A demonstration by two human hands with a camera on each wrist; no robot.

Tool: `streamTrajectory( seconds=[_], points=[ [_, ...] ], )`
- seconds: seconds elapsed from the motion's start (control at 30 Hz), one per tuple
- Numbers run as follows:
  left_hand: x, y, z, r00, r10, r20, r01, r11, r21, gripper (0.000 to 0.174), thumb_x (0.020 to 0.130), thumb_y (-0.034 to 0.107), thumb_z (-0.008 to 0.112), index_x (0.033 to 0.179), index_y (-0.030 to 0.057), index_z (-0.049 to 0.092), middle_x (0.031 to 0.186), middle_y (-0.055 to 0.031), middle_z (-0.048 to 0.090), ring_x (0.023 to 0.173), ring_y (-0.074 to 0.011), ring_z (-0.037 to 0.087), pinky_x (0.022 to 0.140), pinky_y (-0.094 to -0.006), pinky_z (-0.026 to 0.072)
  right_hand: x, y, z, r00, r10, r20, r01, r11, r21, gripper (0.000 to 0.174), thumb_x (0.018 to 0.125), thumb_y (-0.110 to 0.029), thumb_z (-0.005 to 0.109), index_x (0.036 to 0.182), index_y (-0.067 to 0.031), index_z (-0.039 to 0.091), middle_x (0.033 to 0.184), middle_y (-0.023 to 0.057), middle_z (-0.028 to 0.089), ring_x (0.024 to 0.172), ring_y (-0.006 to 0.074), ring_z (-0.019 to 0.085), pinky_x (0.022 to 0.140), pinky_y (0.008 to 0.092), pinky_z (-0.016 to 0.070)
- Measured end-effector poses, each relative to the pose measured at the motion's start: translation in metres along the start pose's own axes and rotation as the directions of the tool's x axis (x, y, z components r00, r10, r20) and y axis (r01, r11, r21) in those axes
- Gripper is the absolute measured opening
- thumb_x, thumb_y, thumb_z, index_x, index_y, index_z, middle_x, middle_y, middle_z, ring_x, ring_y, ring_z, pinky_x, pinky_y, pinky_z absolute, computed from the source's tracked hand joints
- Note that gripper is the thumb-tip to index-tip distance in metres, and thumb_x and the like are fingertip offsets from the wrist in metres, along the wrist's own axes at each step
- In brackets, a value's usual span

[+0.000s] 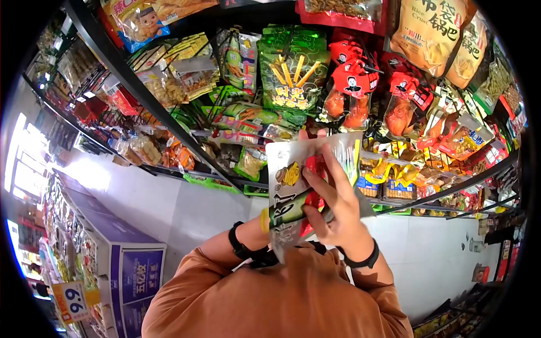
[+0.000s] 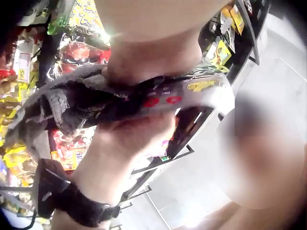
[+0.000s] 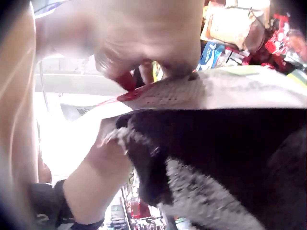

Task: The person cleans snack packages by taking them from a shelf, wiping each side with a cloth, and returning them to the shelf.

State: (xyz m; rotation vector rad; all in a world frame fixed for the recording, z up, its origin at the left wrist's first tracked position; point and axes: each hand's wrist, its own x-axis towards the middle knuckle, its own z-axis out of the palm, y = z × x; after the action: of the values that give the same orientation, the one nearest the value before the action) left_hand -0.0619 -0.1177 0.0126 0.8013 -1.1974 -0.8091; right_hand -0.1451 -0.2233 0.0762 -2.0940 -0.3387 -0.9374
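A silver-grey snack package (image 1: 284, 205) with green and red printing is held up before the chest in the head view. My right hand (image 1: 344, 211) lies across its front, thumb and fingers spread and touching the printed face. My left hand grips it from behind and is mostly hidden there; fingertips (image 1: 307, 135) show above its top edge. Seen from the left wrist, the package (image 2: 192, 96) lies against my left hand (image 2: 151, 52). In the right wrist view my right hand (image 3: 148, 38) rests over the package's pale side (image 3: 230, 88), near a red patch.
Shelves of bagged snacks curve ahead, with green packets (image 1: 293, 73), red-topped packs (image 1: 352, 84) and yellow bags (image 1: 428, 34). Black shelf rails (image 1: 146, 96) run at the left. A purple-sided display bin (image 1: 138, 276) stands at lower left on the pale floor (image 1: 197, 208).
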Motion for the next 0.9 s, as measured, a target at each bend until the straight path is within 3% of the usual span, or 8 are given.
streamTrajectory(
  seconds=[0.03,0.1,0.13,0.27,0.4,0.57,0.73,0.9],
  points=[
    [-0.003,-0.001,0.001,1.0,-0.03,0.007,0.03,0.999,-0.019,0.084,0.096,0.051,0.031,0.147,-0.0026,-0.008,0.156,-0.0161,-0.013,0.144,-0.0271,-0.011,0.112,-0.0443,-0.008,0.0,0.009,-0.005,0.998,-0.011,0.064,0.01,1.0,0.021,0.058,0.068,-0.005,0.072,0.124,-0.0045,0.058,0.145,0.0251,0.032,0.134,0.0439,0.032,0.108,0.0489,0.0306],
    [-0.009,-0.003,0.002,0.997,-0.082,0.015,0.082,0.995,-0.049,0.084,0.096,0.051,0.031,0.147,-0.0025,-0.009,0.156,-0.0161,-0.013,0.144,-0.0271,-0.011,0.112,-0.0445,-0.0081,0.003,0.007,-0.019,0.978,-0.029,0.209,0.096,0.942,-0.321,0.061,0.068,-0.02,0.076,0.126,-0.0129,0.059,0.147,0.0211,0.033,0.137,0.0464,0.023,0.109,0.0577,0.0219],
    [-0.012,-0.006,0.002,0.994,-0.104,0.02,0.105,0.993,-0.056,0.084,0.096,0.051,0.031,0.147,-0.0025,-0.009,0.155,-0.0161,-0.013,0.144,-0.0272,-0.012,0.112,-0.0446,-0.0081,-0.001,0.009,-0.019,0.978,-0.032,0.205,0.121,0.891,-0.437,0.064,0.071,-0.042,0.072,0.129,-0.019,0.057,0.147,0.0183,0.034,0.138,0.0489,0.017,0.107,0.0637,0.0146],
    [-0.025,-0.025,0.002,0.986,-0.161,0.031,0.163,0.983,-0.08,0.084,0.096,0.051,0.031,0.147,-0.0025,-0.009,0.155,-0.0161,-0.013,0.144,-0.0273,-0.012,0.112,-0.0451,-0.0082,-0.013,0.03,0.008,0.997,-0.054,-0.046,0.047,0.988,-0.145,0.068,0.083,-0.056,0.053,0.133,-0.0105,0.051,0.144,0.0261,0.034,0.133,0.0503,0.028,0.104,0.0627,0.0193],
    [-0.03,-0.016,-0.008,0.987,-0.16,-0.013,0.158,0.985,-0.07,0.084,0.096,0.051,0.031,0.147,-0.0025,-0.009,0.155,-0.0162,-0.014,0.144,-0.0274,-0.012,0.112,-0.0455,-0.0084,-0.015,0.026,0.034,0.951,-0.175,-0.256,0.171,0.984,-0.039,0.065,0.091,-0.047,0.04,0.134,0.0016,0.046,0.142,0.032,0.032,0.13,0.0499,0.033,0.104,0.0603,0.0235],
    [-0.045,0.022,-0.027,0.984,-0.133,-0.115,0.13,0.991,-0.034,0.083,0.096,0.051,0.03,0.147,-0.0024,-0.009,0.155,-0.0162,-0.014,0.144,-0.0276,-0.012,0.112,-0.046,-0.0085,-0.002,0.018,0.081,0.961,-0.21,-0.18,0.212,0.977,-0.007,0.066,0.091,-0.048,0.041,0.137,-0.0012,0.043,0.146,0.0244,0.032,0.134,0.0502,0.026,0.108,0.0602,0.0113],
    [-0.08,0.058,-0.042,0.963,-0.158,-0.219,0.151,0.987,-0.045,0.083,0.097,0.051,0.03,0.147,-0.0024,-0.01,0.155,-0.0163,-0.014,0.144,-0.0277,-0.012,0.112,-0.0466,-0.0087,0.007,-0.002,0.117,0.968,-0.236,-0.083,0.236,0.972,-0.01,0.065,0.087,-0.05,0.046,0.138,-0.0093,0.043,0.146,0.0249,0.032,0.136,0.0493,0.024,0.109,0.0606,0.0122],
    [-0.106,0.063,-0.045,0.945,-0.187,-0.268,0.178,0.982,-0.057,0.083,0.097,0.051,0.03,0.147,-0.0023,-0.01,0.155,-0.0163,-0.014,0.144,-0.0279,-0.012,0.111,-0.0471,-0.0088,0.033,0.007,0.139,0.936,-0.307,-0.174,0.335,0.928,0.164,0.065,0.089,-0.048,0.045,0.138,-0.0039,0.041,0.145,0.0266,0.033,0.136,0.0467,0.026,0.11,0.0554,0.0167]
  ],
)
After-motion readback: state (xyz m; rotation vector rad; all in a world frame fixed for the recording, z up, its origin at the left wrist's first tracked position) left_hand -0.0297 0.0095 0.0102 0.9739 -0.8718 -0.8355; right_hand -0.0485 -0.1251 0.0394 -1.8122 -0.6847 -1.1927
